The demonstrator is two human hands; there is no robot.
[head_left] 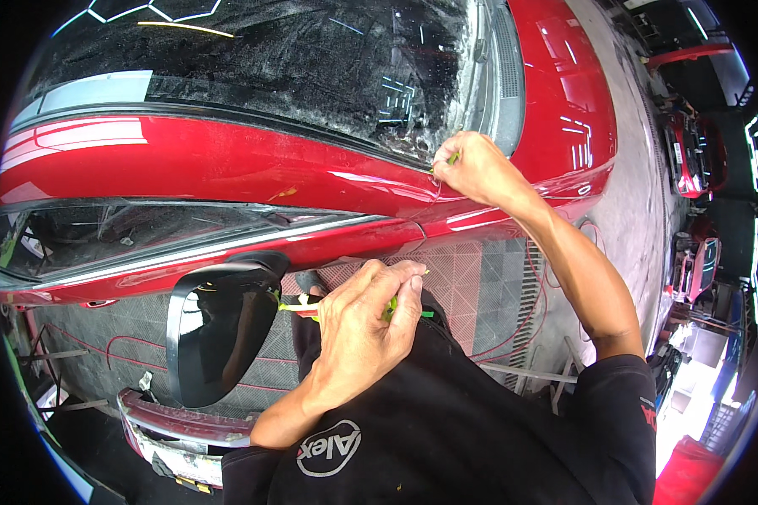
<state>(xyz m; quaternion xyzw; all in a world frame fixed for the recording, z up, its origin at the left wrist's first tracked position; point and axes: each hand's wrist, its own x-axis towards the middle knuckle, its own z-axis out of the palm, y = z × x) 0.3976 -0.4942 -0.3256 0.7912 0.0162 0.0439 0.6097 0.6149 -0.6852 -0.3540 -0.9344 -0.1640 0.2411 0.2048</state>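
Observation:
My left hand [360, 324] is closed in front of my chest, beside the black side mirror [219, 324]. Yellow-green masking tape [390, 310] shows crumpled between its thumb and fingers, and a thin whitish and red strip sticks out toward the mirror. At the lower corner of the windshield [312, 67], my right hand [478, 168] pinches a small piece of similar green tape [454, 157]. Its fingertips are at the edge where the dusty glass meets the red car's body [253, 168]; whether they touch the paint I cannot tell.
The red hood [564, 93] lies beyond my right hand. Red hoses [135, 341] run over the tiled floor [446, 290]. A detached dark red bumper [185, 429] rests at lower left, and other red cars [691, 156] stand at the far right.

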